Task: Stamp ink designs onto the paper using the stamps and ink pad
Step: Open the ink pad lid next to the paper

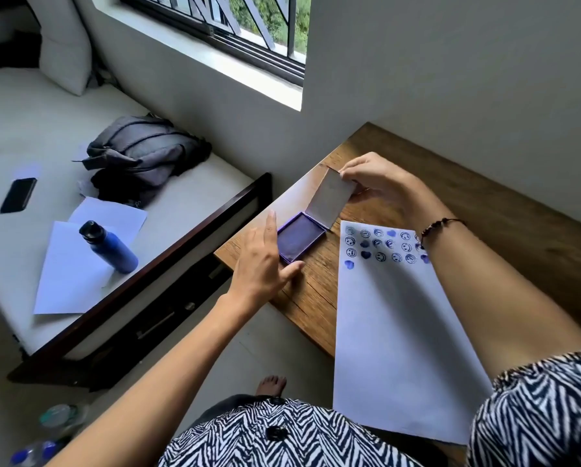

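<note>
— Wooden tabletop (484, 210) under a window, a bed on the left with a blue bottle (109, 246) and loose sheets. Where is the ink pad?

— The ink pad (300, 241) lies open near the tabletop's left edge, just left of the paper (400, 332), whose far end carries rows of blue smileys and hearts.

— And the hands?

— The right hand (380, 183) pinches the raised lid (332, 200) at its far edge, fingers closed on it. The left hand (262, 261) rests spread beside the pad's left rim, fingers open, touching the case and holding nothing.

— How will it handle?

— Light, stiff, likely to slide; I'd steady the base by its rim and keep off the wet pad. No stamps are visible.
</note>
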Motion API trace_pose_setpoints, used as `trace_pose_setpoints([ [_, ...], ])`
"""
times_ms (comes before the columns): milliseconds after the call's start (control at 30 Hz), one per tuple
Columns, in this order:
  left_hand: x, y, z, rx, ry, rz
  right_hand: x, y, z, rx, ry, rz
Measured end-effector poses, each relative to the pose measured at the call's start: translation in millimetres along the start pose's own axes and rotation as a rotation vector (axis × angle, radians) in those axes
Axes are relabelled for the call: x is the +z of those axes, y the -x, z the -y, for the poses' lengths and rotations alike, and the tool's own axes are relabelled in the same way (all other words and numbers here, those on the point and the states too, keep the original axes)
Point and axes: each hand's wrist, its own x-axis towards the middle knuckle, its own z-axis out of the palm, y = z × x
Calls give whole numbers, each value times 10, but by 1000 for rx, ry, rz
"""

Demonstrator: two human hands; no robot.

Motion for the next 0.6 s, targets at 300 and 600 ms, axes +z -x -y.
trace_pose_setpoints([
  [300, -49, -127, -302, 114, 24, -73, 5, 24, -339, -5, 121, -231],
  [600, 197, -185, -730, 227, 239, -3, -286, 924, -731, -52, 257, -617],
])
